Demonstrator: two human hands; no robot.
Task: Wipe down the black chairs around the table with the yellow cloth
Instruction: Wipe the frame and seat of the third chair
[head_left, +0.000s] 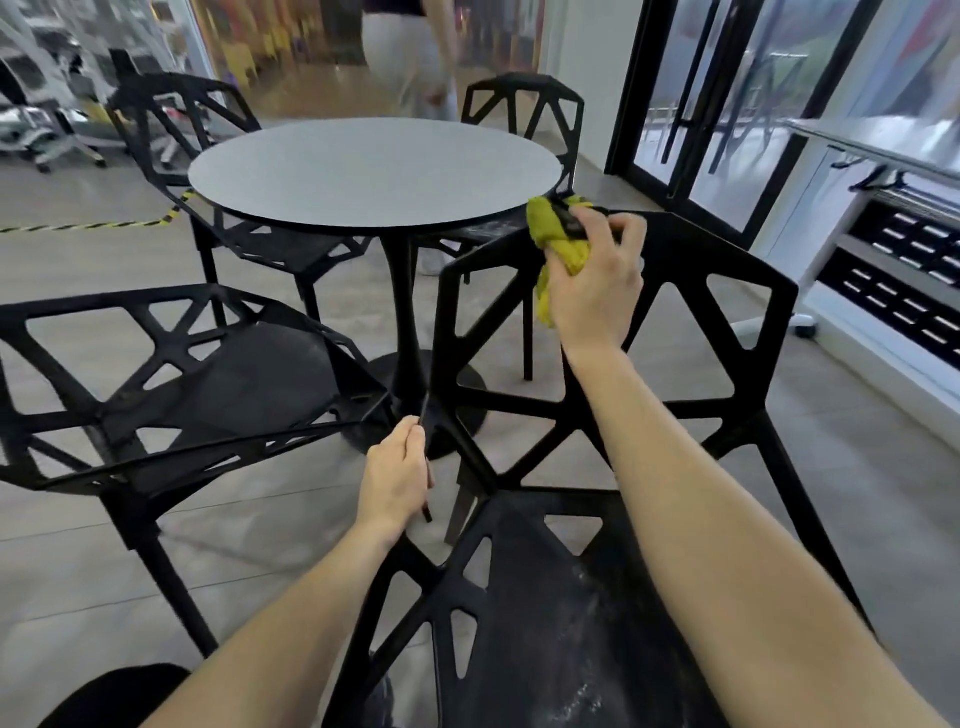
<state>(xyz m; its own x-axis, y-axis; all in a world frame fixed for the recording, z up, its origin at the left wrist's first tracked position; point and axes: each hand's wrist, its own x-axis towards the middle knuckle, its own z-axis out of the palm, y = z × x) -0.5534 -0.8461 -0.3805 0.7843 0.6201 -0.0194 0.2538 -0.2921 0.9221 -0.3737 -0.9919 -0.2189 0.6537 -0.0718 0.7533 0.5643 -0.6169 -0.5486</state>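
Left chair (197, 374) — an angular black frame of triangular cut-outs — looks not yet reached. The left hand (397, 478) has its fingers curled round the near chair's (545, 597) side edge, steadying it. The round grey surface (374, 169) sits behind. The right hand (597, 280) grips the bunched yellow cloth (558, 244) on that chair's top rail — its seat remains dusty, so I judge most wiping remains.

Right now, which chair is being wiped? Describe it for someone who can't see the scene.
Start at the round grey table. Four black chairs ring it; take the nearest chair, its backrest toward the table. It alone has hands on it: the right hand holds the yellow cloth on its top rail, the left hand grips its side edge.
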